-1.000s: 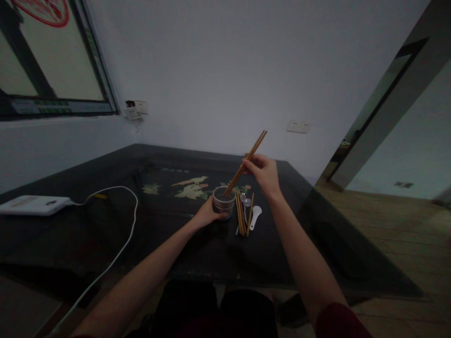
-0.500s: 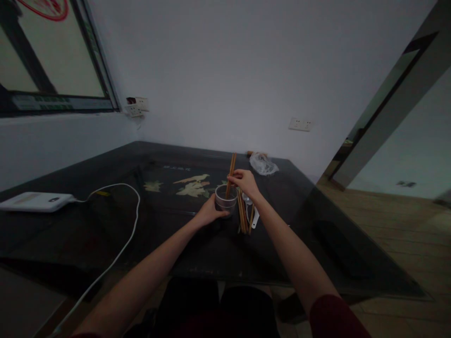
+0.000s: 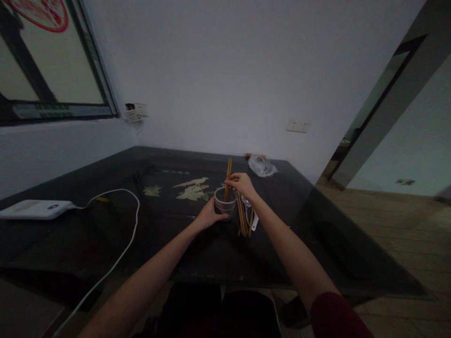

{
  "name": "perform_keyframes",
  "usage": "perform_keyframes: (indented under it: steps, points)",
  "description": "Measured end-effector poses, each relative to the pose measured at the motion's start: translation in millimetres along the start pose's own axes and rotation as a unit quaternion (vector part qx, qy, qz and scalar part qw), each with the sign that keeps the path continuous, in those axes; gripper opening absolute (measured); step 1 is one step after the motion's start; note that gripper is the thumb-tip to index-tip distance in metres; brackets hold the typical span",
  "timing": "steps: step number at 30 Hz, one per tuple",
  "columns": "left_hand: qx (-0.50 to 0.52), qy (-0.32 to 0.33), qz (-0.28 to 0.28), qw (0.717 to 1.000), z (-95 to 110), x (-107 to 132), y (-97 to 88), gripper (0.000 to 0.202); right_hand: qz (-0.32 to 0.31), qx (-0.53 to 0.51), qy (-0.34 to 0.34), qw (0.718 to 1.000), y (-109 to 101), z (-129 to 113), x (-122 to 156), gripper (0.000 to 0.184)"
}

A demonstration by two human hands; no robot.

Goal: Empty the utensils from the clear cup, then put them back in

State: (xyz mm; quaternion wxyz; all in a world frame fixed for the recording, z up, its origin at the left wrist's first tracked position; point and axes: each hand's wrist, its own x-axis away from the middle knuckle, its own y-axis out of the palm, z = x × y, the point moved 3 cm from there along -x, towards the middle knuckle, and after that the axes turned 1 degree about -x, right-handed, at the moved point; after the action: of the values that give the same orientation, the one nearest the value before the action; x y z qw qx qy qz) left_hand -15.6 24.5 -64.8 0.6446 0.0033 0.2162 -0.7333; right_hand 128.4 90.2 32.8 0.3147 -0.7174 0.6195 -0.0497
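Observation:
A round metal-looking cup (image 3: 226, 207) stands on the dark table, and my left hand (image 3: 210, 215) is wrapped round its left side with the thumb across the front. My right hand (image 3: 241, 183) pinches a pair of wooden chopsticks (image 3: 229, 170) near their middle. They are nearly upright, with their lower ends inside the cup. Just right of the cup lie several more chopsticks (image 3: 242, 218) in a loose bundle. Beside them is a white spoon (image 3: 255, 222), partly hidden by my right forearm.
A crumpled clear plastic bag (image 3: 261, 166) lies at the table's back edge. On the left, a white power bank (image 3: 37, 209) trails a white cable (image 3: 136, 217) over the front edge. A dark flat object (image 3: 338, 246) rests on the right of the table (image 3: 148, 249).
The chopsticks in my right hand have become more upright and shifted slightly left within the cup. My left hand keeps its hold on the cup. The camera view has tilted slightly.

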Motion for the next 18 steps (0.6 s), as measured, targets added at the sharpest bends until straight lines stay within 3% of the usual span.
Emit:
perform_keyframes:
  steps: [5,18]
  points:
    - [0.002,-0.014,0.007,1.0,-3.8,0.2,-0.3,0.076,-0.008,-0.015,0.027,1.0,2.5,1.5,-1.5,0.012]
    - [0.017,0.001,0.001,1.0,-8.8,-1.1,-0.4,0.08,-0.048,-0.013,0.013,0.999,1.1,-3.4,-5.2,0.01]
